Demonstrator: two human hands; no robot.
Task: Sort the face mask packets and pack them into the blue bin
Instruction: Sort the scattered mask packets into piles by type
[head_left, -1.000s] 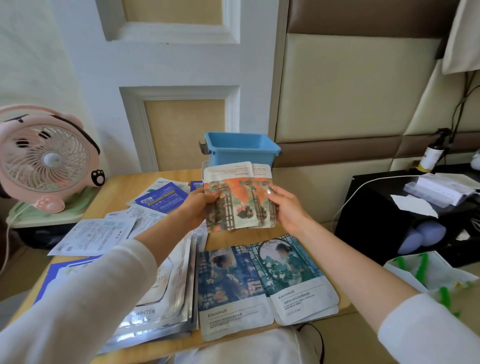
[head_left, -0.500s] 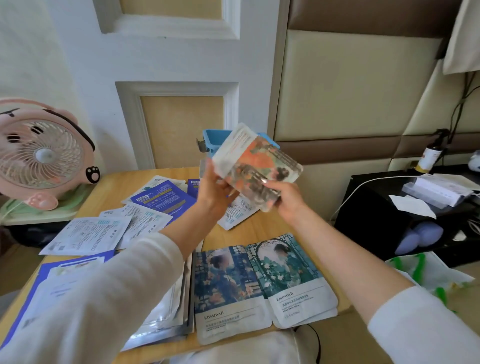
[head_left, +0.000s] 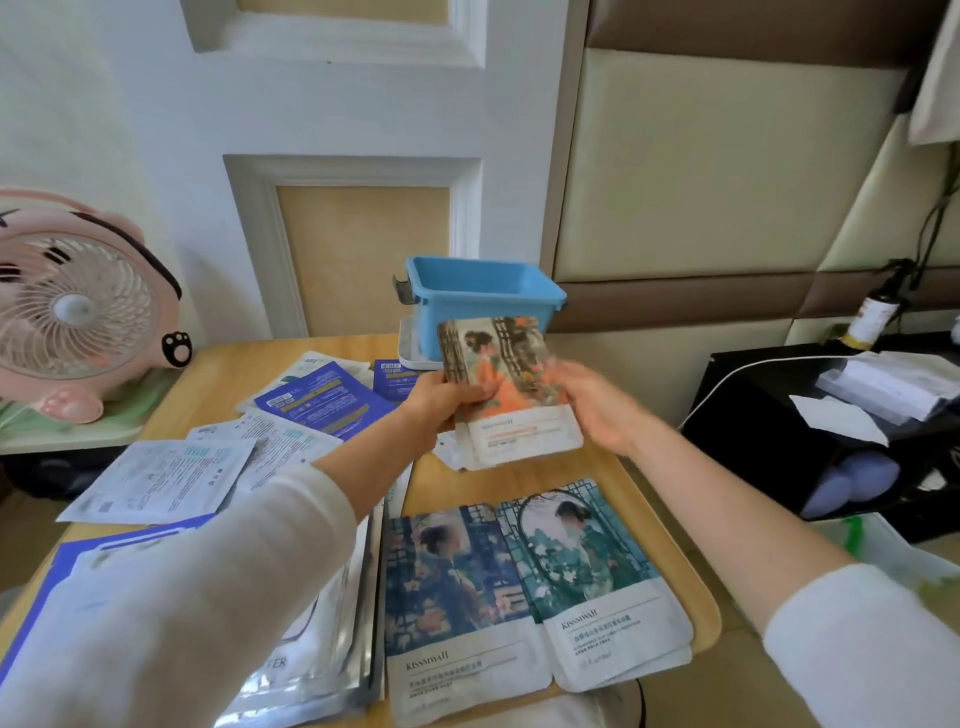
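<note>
I hold a small stack of orange face mask packets (head_left: 511, 395) above the table, picture side facing me, just in front of the blue bin (head_left: 483, 306). My left hand (head_left: 441, 400) grips the stack's left edge. My right hand (head_left: 597, 402) touches its right edge with fingers spread, blurred. A dark blue packet pile (head_left: 457, 597) and a teal packet pile (head_left: 597, 577) lie side by side at the table's near edge. Blue packets (head_left: 322, 400) and white printed packets (head_left: 166, 478) lie further left. A silver packet stack (head_left: 322, 639) sits under my left sleeve.
A pink fan (head_left: 78, 312) stands at the left on a low shelf. The wooden table (head_left: 519, 478) ends near the right, beside a black organiser (head_left: 831, 441) with papers and a brown bottle (head_left: 872, 317). The bin rests on a white lid against the wall.
The orange stack was flipped from back side to picture side and turned upright, then lowered slightly in front of the bin. My right hand's grip has loosened.
</note>
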